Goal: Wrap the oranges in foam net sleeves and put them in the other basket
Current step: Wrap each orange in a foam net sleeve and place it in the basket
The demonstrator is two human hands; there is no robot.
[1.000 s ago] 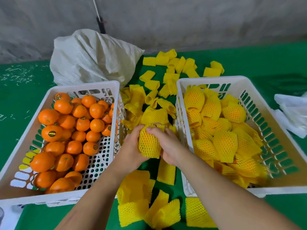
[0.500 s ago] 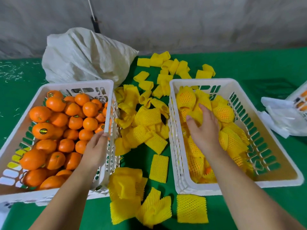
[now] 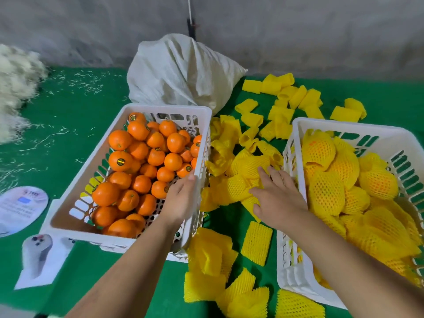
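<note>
Far left: pale fibre pile point(image 3: 16, 92) at the table edge, then a round printed card point(image 3: 21, 208) and a cut-out card point(image 3: 40, 258) lying on the green table point(image 3: 75, 106). Next, the left white basket point(image 3: 169, 109) holds the bare oranges point(image 3: 146, 166), stacked deep toward its back; a white sack point(image 3: 181, 74) sits behind it. Left hand point(image 3: 179, 203) is over that basket's right wall, fingers relaxed and extended, fingertip near the rim, holding nothing. A second ago both hands gripped a sleeved orange between the baskets; half a second ago the right hand was down in the right basket and the left had moved to the orange basket. So that wrapped fruit is likely dropped off and one cycle has closed. Centre: loose yellow foam net sleeves point(image 3: 243, 171) are heaped between the baskets, with more scattered behind and in front. Right hand point(image 3: 277, 196) is now out of the right basket and laid on the heap, fingers spread and mostly straight, touching sleeves but not visibly pinching one. Right: right white basket point(image 3: 344, 127) is piled with wrapped oranges point(image 3: 328, 191). Judgement: a new cycle is starting, left going for an orange, right for a sleeve; many bare oranges remain.
</note>
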